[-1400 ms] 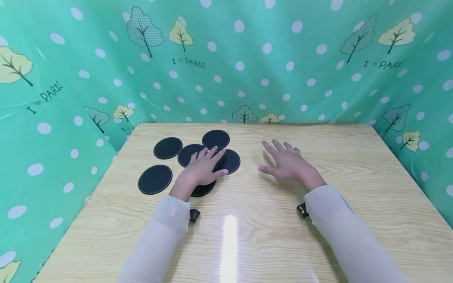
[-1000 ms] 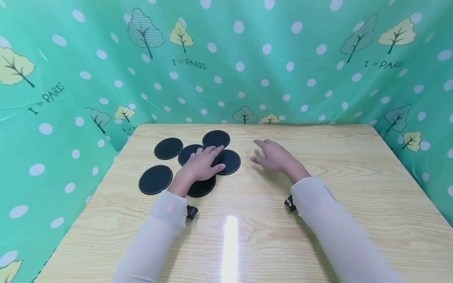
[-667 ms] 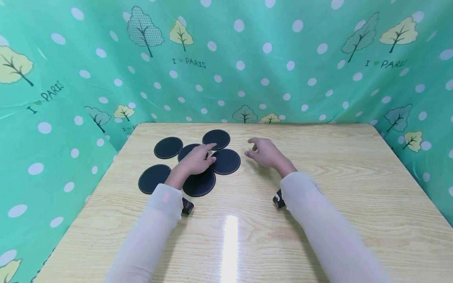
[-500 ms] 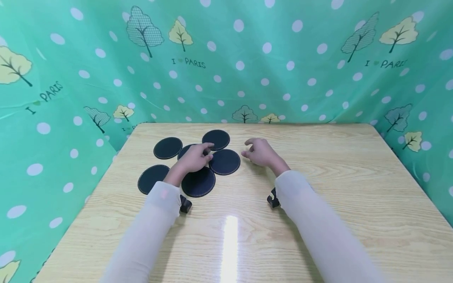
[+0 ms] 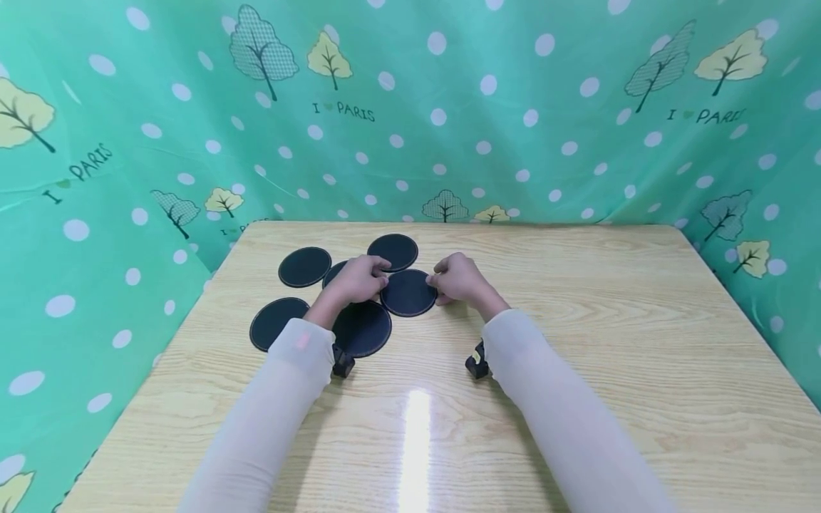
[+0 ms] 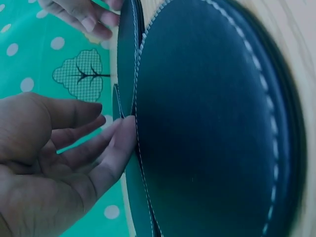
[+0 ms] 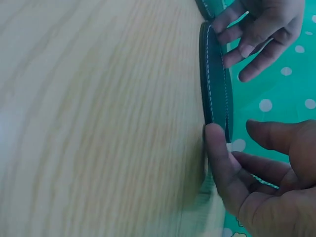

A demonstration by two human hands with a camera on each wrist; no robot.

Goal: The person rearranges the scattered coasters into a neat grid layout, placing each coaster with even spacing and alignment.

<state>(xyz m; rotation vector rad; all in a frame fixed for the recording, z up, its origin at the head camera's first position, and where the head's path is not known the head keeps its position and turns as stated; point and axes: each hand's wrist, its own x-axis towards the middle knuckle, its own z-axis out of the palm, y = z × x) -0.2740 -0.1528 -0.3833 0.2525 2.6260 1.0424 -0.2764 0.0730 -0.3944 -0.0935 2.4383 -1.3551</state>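
Several round black coasters with pale edge stitching lie flat at the left and back of the table. One coaster [image 5: 408,293] sits between my two hands. My left hand [image 5: 355,279] is over its left side, fingers loosely bent, the fingertips close to where coasters meet; the left wrist view shows a fingertip at the rim of the nearest coaster [image 6: 212,118]. At the other side is my right hand [image 5: 462,280]; in the right wrist view its fingertip touches the coaster's edge [image 7: 216,84], while the thumb stays apart. Part of a further coaster [image 5: 336,273] is hidden behind my left hand.
Other coasters lie at the back [image 5: 393,252], far left [image 5: 304,267], left [image 5: 277,325] and nearer front [image 5: 362,329]. The wooden table [image 5: 609,342] extends to the right. A green dotted curtain [image 5: 474,128] hangs behind and along both sides.
My right hand has moved left to the coaster's right edge, and its fingers have bent. My left hand has drawn slightly back and left, uncovering the coaster. The coasters have stayed in place.
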